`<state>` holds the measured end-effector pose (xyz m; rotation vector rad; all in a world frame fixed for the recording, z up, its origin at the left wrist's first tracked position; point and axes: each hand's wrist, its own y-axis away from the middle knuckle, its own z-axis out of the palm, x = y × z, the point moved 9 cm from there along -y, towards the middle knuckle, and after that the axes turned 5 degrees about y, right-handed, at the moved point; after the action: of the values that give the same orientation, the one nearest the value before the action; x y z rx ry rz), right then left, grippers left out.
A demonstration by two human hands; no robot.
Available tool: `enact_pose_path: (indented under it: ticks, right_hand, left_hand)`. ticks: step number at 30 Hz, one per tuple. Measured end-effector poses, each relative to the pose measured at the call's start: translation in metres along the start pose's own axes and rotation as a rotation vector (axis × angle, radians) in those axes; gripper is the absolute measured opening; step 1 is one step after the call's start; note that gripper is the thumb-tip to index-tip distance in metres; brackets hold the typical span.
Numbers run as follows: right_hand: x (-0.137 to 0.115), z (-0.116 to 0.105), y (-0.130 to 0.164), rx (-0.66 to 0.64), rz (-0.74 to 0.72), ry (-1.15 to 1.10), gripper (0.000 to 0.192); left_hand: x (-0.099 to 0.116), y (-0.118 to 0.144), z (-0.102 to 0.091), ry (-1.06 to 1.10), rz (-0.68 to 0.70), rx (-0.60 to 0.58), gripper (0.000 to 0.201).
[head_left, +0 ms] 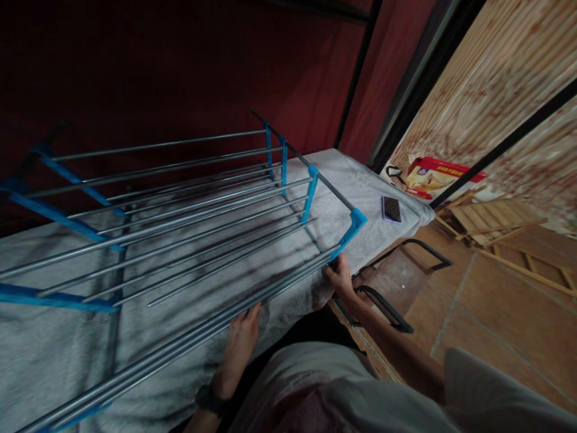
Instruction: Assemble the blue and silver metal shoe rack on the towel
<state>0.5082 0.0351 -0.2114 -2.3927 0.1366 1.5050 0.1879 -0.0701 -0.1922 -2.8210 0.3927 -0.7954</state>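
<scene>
A rack of grey metal rods [193, 225] with blue plastic brackets lies on a grey cloth in front of me. My left hand [243, 329] is at the bundle of rods [216, 319] along the near edge, its fingers closed and their tips partly hidden by the rods. At the right end of that bundle, my right hand [341, 278] pinches where the rods meet the near blue bracket [354, 231]. One loose-looking thin rod [225, 266] lies inside the rack, on the cloth. The far left brackets [72, 174] stand tilted in shadow.
The cloth-covered surface [356, 174] carries a phone [391, 209] on its right side. Beyond are a red and yellow box [435, 177], folded wooden slats [500, 219] and a black-framed chair [406, 270] on the tiled floor. A dark red panel [202, 66] rises behind.
</scene>
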Motion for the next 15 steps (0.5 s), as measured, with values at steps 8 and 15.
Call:
enact_pose_path:
  ticks: [8,15]
  right_hand:
    - [0.0,0.001,-0.006,0.095,-0.001,0.114,0.034]
    - [0.006,0.002,-0.007,0.081,-0.017,0.114,0.034]
  left_hand:
    - [-0.007,0.0,0.001,0.088,-0.026,0.072,0.038]
    - [0.0,-0.005,-0.011,0.274,-0.067,0.186,0.028]
